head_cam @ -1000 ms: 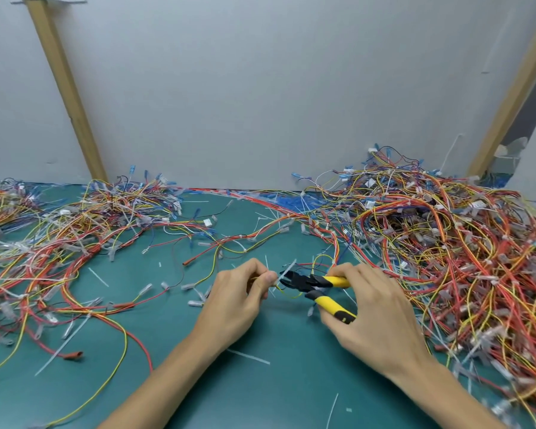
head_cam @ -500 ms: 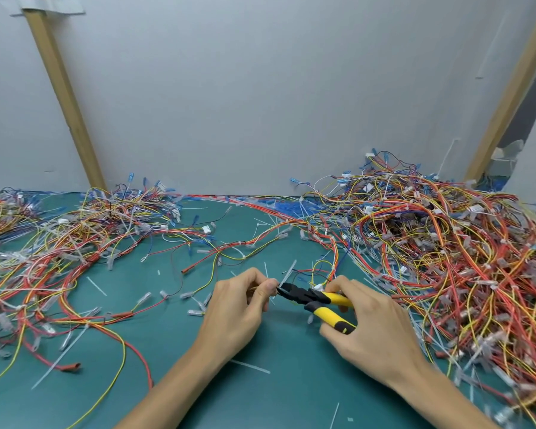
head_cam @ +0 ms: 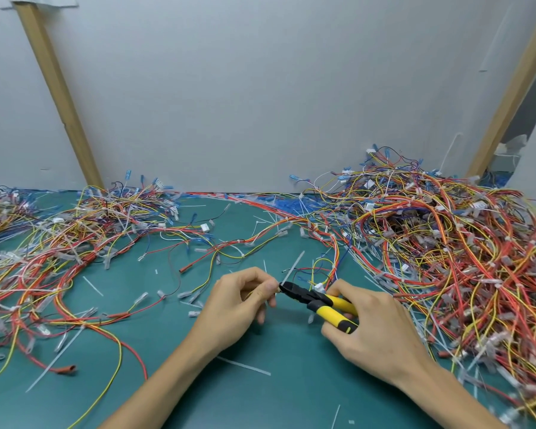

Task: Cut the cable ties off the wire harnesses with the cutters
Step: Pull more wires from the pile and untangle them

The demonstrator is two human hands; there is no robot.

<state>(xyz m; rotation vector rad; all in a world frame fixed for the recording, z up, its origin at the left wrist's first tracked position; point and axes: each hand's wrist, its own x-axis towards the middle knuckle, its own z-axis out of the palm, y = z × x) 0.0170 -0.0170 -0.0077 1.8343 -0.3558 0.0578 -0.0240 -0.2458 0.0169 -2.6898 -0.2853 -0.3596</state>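
Observation:
My right hand [head_cam: 375, 332] grips the yellow-and-black cutters [head_cam: 319, 301] by their handles. The black jaws point left and sit at my left fingertips. My left hand [head_cam: 239, 305] pinches a thin wire harness [head_cam: 317, 272] at the spot where a white cable tie [head_cam: 293, 267] sticks up and to the right from it. The jaws touch the base of that tie; I cannot tell whether they have closed through it. The harness runs right into the large pile.
A big tangle of red, yellow and blue harnesses [head_cam: 446, 243] fills the right side. A flatter spread of harnesses [head_cam: 59, 243] covers the left. Cut white tie pieces [head_cam: 245, 365] lie on the green mat [head_cam: 276, 397]. A grey wall with two wooden posts stands behind.
The cutter jaws have closed in on my left fingertips, onto the base of the white tie. Both hands stay in about the same place.

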